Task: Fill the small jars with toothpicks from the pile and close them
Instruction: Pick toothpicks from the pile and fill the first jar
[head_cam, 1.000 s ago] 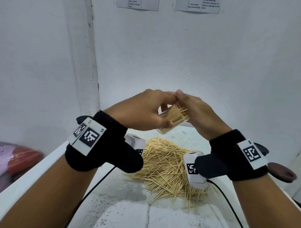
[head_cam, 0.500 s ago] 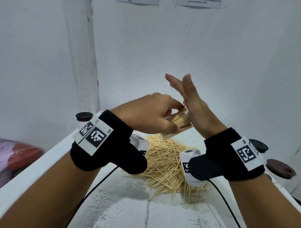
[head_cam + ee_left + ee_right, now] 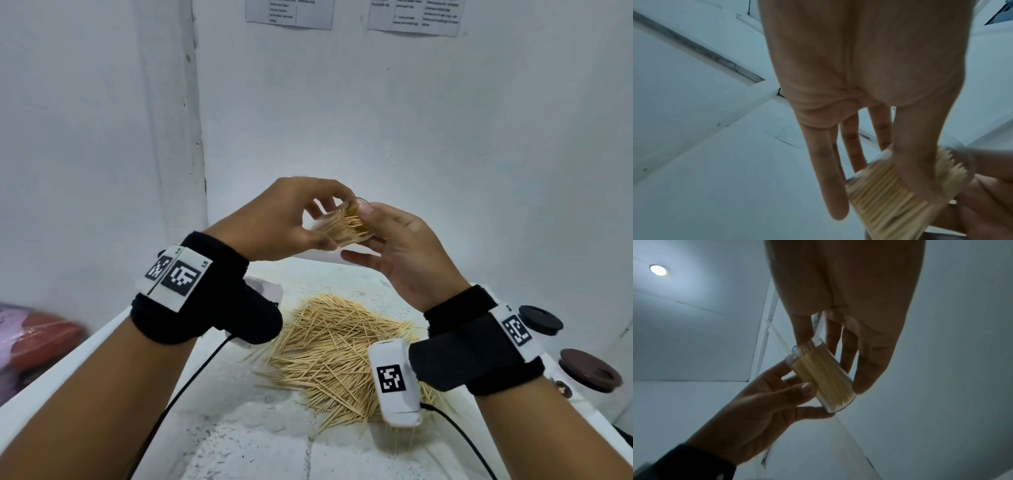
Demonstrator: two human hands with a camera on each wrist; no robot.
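Head view shows the left hand [image 3: 284,219] gripping a small clear jar [image 3: 337,228] above the table [image 3: 239,442], thumb under it and fingers curled over, with the jar tilted on its side and packed with toothpicks [image 3: 349,224] whose tips stand past the open mouth. The right hand [image 3: 400,250] sits against that mouth, thumb at the rim and the other fingers loosely spread beneath; whether it truly pinches the jar or only steadies the tips I cannot tell. From the right wrist view the jar [image 3: 821,378] looks nearly full, held between the left fingertips.

No lid is on it, so the main risk is spillage: with the jar leaning this far, any loosening of the right palm could let the bundle slide out onto the loose pile [image 3: 342,356] below. Tips that stand proud of the rim would likely block a lid or snap under it. The smooth, clear wall may also slip in a fingertip hold. Dark lids [image 3: 591,370] wait at the right edge of the table, well apart from the hands; reaching for one leaves the jar with a single support.
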